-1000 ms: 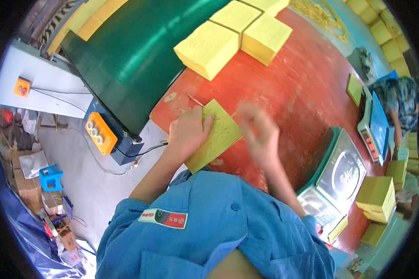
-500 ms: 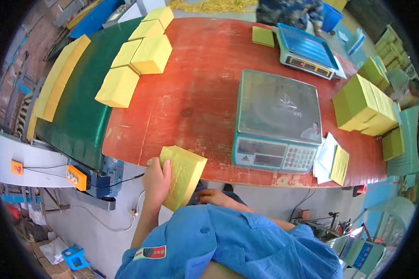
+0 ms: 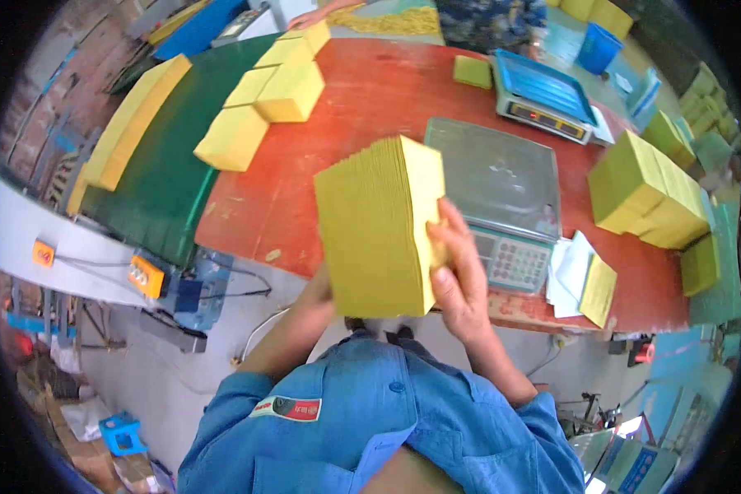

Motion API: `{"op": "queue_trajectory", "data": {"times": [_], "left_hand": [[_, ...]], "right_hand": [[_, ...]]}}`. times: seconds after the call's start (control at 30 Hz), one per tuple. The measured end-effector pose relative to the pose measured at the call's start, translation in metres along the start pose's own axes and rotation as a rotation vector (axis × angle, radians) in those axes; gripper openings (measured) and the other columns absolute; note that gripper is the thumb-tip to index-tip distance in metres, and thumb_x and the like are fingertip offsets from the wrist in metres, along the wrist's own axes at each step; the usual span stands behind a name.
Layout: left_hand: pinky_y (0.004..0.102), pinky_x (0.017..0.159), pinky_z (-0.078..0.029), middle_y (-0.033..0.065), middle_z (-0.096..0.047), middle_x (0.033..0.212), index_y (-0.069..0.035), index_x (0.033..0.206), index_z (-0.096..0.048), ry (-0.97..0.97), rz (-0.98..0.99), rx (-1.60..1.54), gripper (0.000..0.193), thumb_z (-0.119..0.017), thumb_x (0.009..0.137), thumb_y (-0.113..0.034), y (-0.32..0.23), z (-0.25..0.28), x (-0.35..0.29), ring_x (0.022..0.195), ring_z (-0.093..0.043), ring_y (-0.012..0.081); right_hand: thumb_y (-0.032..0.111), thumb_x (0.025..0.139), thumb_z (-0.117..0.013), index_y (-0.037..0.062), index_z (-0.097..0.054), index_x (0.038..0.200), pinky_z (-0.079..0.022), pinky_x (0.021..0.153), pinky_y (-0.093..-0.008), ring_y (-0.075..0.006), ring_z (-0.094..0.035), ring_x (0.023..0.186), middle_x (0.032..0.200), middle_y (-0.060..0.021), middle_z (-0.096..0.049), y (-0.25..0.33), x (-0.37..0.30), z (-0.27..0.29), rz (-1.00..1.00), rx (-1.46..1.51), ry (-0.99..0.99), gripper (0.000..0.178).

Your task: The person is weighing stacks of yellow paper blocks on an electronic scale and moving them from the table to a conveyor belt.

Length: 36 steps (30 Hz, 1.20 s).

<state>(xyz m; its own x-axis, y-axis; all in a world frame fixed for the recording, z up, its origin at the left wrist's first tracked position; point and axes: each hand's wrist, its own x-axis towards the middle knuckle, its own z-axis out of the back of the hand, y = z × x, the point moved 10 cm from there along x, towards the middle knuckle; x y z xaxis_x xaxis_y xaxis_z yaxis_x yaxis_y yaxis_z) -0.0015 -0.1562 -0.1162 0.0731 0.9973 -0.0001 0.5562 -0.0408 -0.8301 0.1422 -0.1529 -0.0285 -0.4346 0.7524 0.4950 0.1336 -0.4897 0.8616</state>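
I hold a thick stack of yellow paper sheets point(image 3: 379, 226) upright in front of my chest, above the near edge of the red table point(image 3: 370, 107). My right hand point(image 3: 457, 276) grips the stack's right edge, thumb and fingers pressed on it. My left hand point(image 3: 319, 290) is mostly hidden behind the stack's lower left corner and supports it there. Just behind and right of the stack sits a digital scale point(image 3: 498, 202) with a steel pan.
Yellow stacks point(image 3: 263, 103) lie where the green conveyor belt point(image 3: 169, 177) meets the table. A tall yellow pile point(image 3: 646, 189) stands at right, loose papers point(image 3: 580, 280) beside the scale. A second scale point(image 3: 543, 90) and another person point(image 3: 490, 12) are at the far side.
The stack has come up from low at my left, where only my left hand held it. It is now raised in front of me with both hands on it.
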Motion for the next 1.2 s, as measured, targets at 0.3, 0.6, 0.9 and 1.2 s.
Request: {"op": "queue_trajectory", "data": {"times": [0.3,0.6,0.9,1.2], "left_hand": [[0.0469,0.101,-0.049,0.0154,-0.049,0.141,-0.007,0.145,-0.038,0.190,0.092,-0.223,0.058,-0.040,0.102,-0.046,0.066,-0.077,0.172,0.126,-0.053,0.0289],[0.0477,0.104,-0.041,0.0184,-0.053,0.135,0.000,0.132,-0.053,-0.128,-0.091,1.163,0.045,-0.054,0.098,-0.028,-0.008,-0.056,0.097,0.126,-0.050,0.0326],[0.0443,0.108,-0.039,0.0225,-0.047,0.140,0.002,0.132,-0.051,0.025,-0.714,1.333,0.054,-0.067,0.082,-0.010,-0.055,-0.073,0.058,0.132,-0.045,0.0373],[0.0416,0.106,-0.042,0.0185,-0.051,0.138,-0.004,0.123,-0.058,-0.556,-0.366,1.396,0.042,-0.068,0.086,-0.020,-0.138,0.212,-0.064,0.126,-0.052,0.0346]], "right_hand": [[0.015,0.085,-0.063,0.0109,-0.067,0.117,-0.041,0.101,-0.0496,-0.0395,-0.047,0.128,0.132,-0.0170,-0.057,0.000,0.058,0.124,0.078,-0.866,-0.413,0.032],[0.018,0.083,-0.067,0.0149,-0.069,0.113,-0.042,0.099,-0.0481,-0.0351,-0.051,0.126,0.126,-0.0127,-0.062,-0.045,0.067,0.119,0.112,-1.023,-0.295,0.030],[0.004,0.082,-0.063,0.0025,-0.066,0.111,-0.037,0.107,-0.0489,-0.0400,-0.050,0.127,0.124,-0.0167,-0.063,0.008,0.071,0.063,0.195,-1.155,-0.310,0.029],[0.003,0.078,-0.067,0.0029,-0.063,0.115,-0.047,0.097,-0.0441,-0.0373,-0.059,0.114,0.117,-0.0187,-0.064,-0.058,0.183,-0.265,0.367,-0.375,0.400,0.037]]}}
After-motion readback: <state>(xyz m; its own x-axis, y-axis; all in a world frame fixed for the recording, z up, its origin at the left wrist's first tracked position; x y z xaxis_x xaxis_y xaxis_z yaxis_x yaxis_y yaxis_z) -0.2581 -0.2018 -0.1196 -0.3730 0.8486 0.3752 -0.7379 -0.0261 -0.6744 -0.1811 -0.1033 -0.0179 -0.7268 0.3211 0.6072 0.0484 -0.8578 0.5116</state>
